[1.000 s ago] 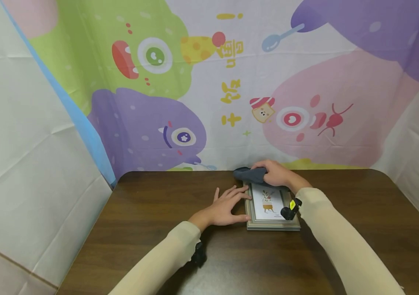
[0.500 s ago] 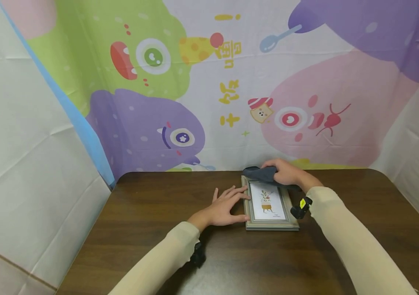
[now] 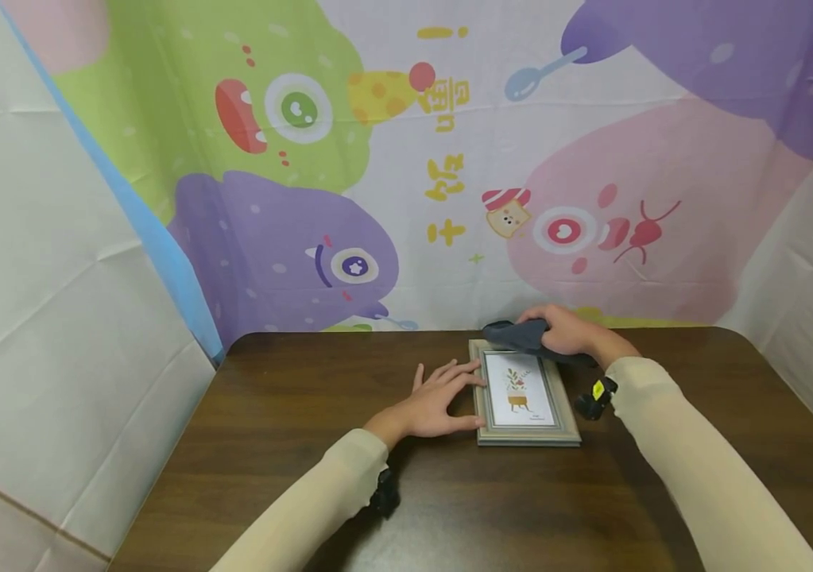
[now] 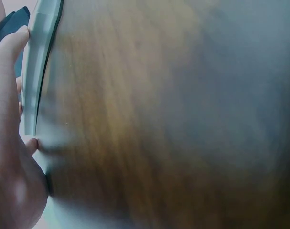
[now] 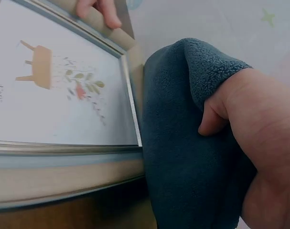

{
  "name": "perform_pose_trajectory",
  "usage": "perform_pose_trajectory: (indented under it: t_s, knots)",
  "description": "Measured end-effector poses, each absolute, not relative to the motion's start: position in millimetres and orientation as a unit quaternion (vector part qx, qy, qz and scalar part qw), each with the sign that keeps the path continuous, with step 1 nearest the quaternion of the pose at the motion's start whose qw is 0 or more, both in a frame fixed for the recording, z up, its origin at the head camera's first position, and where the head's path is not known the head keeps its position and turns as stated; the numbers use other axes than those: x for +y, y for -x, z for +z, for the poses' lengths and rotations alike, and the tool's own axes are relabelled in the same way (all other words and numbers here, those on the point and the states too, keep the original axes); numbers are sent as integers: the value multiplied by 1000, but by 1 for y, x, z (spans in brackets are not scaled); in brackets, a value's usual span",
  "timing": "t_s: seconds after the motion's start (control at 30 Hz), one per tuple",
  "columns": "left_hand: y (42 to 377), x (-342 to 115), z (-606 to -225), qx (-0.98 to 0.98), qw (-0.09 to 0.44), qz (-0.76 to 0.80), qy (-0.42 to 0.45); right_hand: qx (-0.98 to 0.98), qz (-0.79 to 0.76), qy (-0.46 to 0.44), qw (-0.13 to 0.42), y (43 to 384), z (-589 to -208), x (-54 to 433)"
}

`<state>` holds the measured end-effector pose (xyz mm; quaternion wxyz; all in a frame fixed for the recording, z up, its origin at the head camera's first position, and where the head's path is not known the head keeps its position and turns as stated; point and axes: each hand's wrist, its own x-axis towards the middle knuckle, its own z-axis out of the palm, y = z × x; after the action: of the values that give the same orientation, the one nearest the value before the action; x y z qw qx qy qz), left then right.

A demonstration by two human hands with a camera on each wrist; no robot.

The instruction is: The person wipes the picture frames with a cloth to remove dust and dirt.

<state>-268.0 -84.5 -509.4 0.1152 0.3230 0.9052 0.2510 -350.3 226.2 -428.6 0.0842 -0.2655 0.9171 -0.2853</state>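
Observation:
A picture frame with a plant-in-a-pot print lies flat on the brown table. My left hand rests at its left side, fingers spread and straight, fingertips touching the border. In the left wrist view the thumb lies against the frame's edge. My right hand grips a bunched dark blue cloth over the frame's far border. Seen from the right wrist, the fluffy cloth covers the end of the border, and the thumb presses into its folds. Most of the right fingers are hidden by the cloth.
The brown wooden table ends just behind the cloth. A cartoon-printed curtain hangs along its far edge, and pale sheets hang at both sides. Each wrist carries a small black camera.
My right hand has slid to the right along the frame's far border with the cloth, uncovering its far left corner. The left hand has stayed in place.

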Motion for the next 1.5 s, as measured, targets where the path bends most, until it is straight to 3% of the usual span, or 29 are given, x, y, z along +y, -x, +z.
perform_pose_trajectory:
  t_s: [0.4,0.67,1.03,1.17,1.5]
  knots:
    - [268,-85,-510,907,114,250,-320,936,-247,248,21,363,-424,229]
    - [269,-84,-513,905,110,253,-325,942,-227,246,-10,405,-480,244]
    - [270,-85,-513,907,107,250,-323,945,-245,208,59,410,-493,244]
    - [270,-85,-511,907,108,247,-322,942,-261,204,61,409,-496,243]
    - [269,-84,-511,907,110,248,-321,946,-268,161,89,366,-451,222]
